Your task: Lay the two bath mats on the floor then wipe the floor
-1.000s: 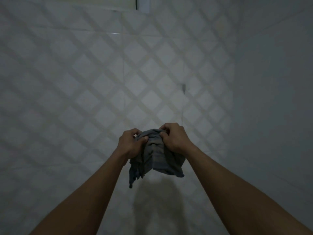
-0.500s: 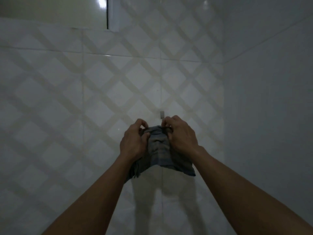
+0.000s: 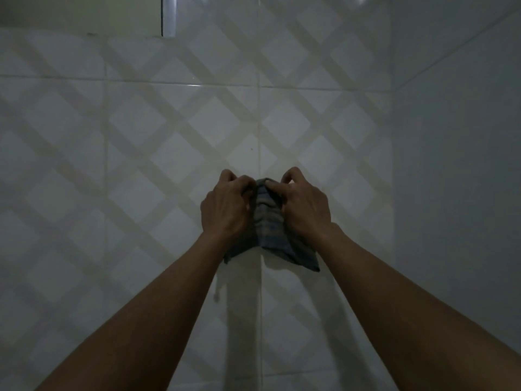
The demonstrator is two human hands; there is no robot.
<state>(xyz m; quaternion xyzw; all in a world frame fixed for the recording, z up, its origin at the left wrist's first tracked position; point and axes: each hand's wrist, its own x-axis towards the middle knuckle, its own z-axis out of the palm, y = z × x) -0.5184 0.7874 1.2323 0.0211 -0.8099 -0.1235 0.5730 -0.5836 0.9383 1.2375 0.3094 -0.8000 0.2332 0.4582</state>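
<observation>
Pretty dim tiled wall (image 3: pixel 141 170) fills most of the view, pale glossy squares with a beige diamond lattice running across them and thin grout lines. Off to the right it meets a plain side wall (image 3: pixel 456 193) at a corner, no pattern on that one. Up top left there's a flat greenish panel with a white vertical strip (image 3: pixel 169 15) next to it, can't really tell what it is. Both bare forearms reach up from the bottom corners and block the lower part of the tiles. Left hand (image 3: pixel 225 210) and right hand (image 3: pixel 304 207) are both clenched on a small bluish-grey striped cloth (image 3: pixel 267 221), bunched up between them right against the wall, knuckles nearly touching. Its loose corners hang below the wrists, and a thin thread dangles under the left one. Floor isn't visible at all.
</observation>
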